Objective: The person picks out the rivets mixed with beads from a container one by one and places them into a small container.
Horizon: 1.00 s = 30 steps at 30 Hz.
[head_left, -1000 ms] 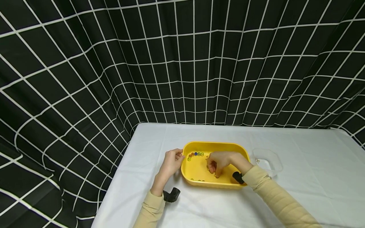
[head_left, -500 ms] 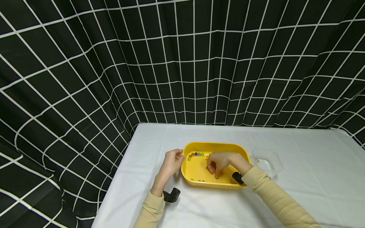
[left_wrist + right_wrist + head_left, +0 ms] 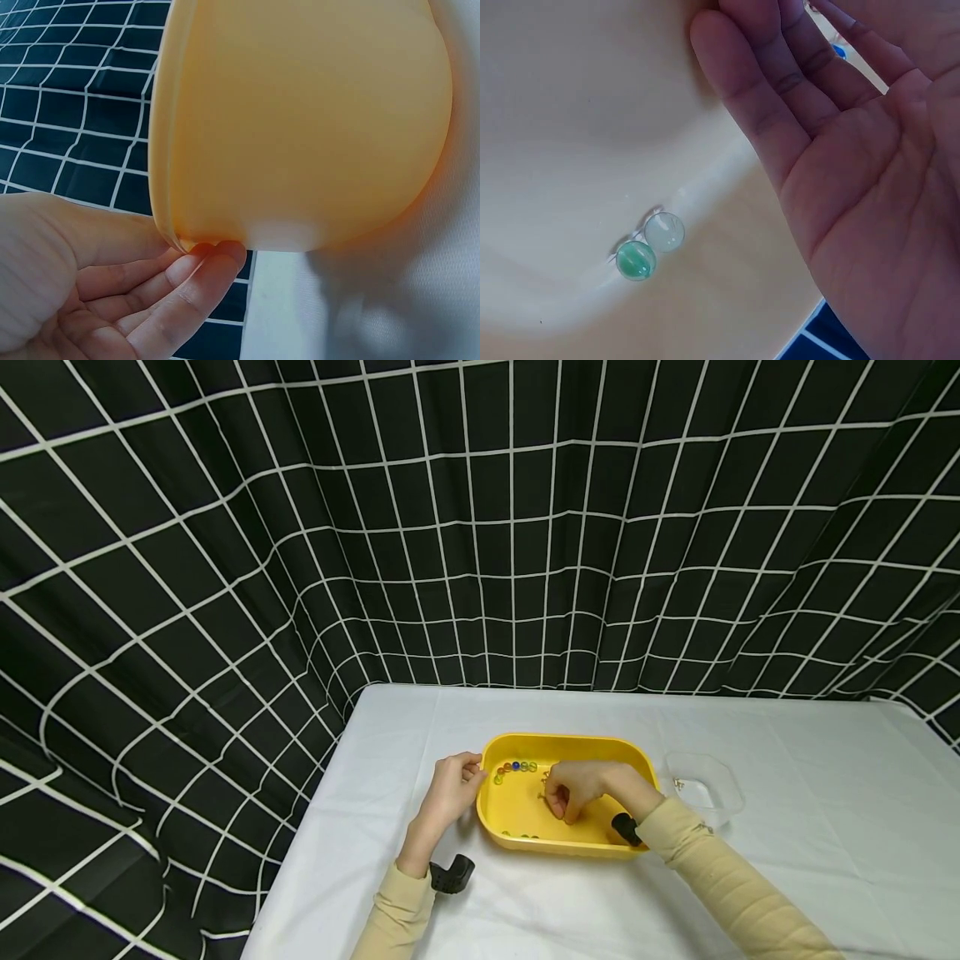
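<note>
At the left end of the yellow tub (image 3: 521, 802), my left hand (image 3: 450, 785) pinches the rim between thumb and fingers, as the tub wall (image 3: 315, 127) in the left wrist view shows. My right hand (image 3: 581, 785) reaches down inside the tub with bent fingers, their tips low over its floor. Whether anything is between those tips is hidden. Small gold-coloured pieces (image 3: 546, 775) lie just left of the right hand. Glass marbles (image 3: 516, 767) line the tub's far left corner. Down by the right palm (image 3: 870, 187), a green marble (image 3: 636, 260) touches a clear marble (image 3: 664, 232).
A clear plastic container (image 3: 705, 785) with a few gold-coloured bits (image 3: 678, 783) stands right of the tub. White cloth covers the table (image 3: 825, 793). A black curtain with white grid lines (image 3: 495, 543) hangs behind.
My right fingertips have drawn closer together. The small gold-coloured piece seen at their tips earlier is out of sight now. My left hand and the tub stay in place.
</note>
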Each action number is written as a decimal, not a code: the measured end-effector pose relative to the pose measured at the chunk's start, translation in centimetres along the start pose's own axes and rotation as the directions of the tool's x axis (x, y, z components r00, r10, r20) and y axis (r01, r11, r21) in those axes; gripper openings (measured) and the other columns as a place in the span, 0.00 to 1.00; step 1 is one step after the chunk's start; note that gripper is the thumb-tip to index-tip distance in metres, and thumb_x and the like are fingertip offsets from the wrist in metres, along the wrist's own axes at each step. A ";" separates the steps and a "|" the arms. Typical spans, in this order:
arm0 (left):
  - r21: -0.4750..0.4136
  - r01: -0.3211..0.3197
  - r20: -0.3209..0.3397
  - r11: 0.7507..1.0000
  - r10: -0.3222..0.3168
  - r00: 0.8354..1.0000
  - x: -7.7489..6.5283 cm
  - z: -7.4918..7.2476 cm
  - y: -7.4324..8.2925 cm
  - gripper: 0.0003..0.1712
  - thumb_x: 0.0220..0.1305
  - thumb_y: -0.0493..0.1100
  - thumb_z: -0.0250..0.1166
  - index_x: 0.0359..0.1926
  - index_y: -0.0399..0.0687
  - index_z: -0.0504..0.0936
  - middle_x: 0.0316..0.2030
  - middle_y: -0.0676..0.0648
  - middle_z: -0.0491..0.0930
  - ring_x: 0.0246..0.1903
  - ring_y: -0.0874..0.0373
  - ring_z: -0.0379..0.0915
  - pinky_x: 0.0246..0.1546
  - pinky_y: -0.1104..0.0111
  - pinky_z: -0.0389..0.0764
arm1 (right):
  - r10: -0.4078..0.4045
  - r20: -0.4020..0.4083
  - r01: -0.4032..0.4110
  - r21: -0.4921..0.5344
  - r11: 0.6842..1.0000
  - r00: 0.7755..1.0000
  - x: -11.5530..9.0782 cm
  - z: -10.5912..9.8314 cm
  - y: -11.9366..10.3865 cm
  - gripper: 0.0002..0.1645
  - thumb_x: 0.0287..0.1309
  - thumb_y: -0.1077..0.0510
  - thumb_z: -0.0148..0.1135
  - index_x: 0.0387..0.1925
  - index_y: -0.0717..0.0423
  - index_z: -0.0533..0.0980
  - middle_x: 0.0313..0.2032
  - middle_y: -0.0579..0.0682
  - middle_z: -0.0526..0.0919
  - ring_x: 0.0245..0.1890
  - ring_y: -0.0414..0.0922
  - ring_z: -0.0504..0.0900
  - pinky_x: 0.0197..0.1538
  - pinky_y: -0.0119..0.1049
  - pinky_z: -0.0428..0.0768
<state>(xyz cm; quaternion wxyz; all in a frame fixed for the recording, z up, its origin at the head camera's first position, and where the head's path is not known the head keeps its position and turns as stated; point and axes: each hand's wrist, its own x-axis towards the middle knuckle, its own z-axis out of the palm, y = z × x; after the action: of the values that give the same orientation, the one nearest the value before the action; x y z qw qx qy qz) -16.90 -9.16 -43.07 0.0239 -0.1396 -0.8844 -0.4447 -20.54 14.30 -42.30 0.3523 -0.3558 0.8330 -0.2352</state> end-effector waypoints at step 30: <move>0.002 -0.009 -0.006 1.000 0.009 1.000 0.0 0.1 -0.1 0.14 0.58 0.31 0.62 0.45 0.25 0.78 0.30 0.42 0.78 0.29 0.55 0.76 0.30 0.74 0.78 | -0.091 -0.009 0.091 0.041 0.995 0.996 -0.8 -0.6 0.4 0.07 0.40 0.74 0.62 0.19 0.63 0.76 0.17 0.42 0.74 0.19 0.32 0.67 0.24 0.23 0.65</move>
<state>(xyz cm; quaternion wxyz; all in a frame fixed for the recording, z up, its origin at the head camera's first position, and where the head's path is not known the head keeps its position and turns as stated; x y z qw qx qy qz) -16.96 -9.12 -43.24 0.0287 -0.1419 -0.8841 -0.4442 -20.75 15.26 -41.90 0.3457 -0.3851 0.8121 -0.2696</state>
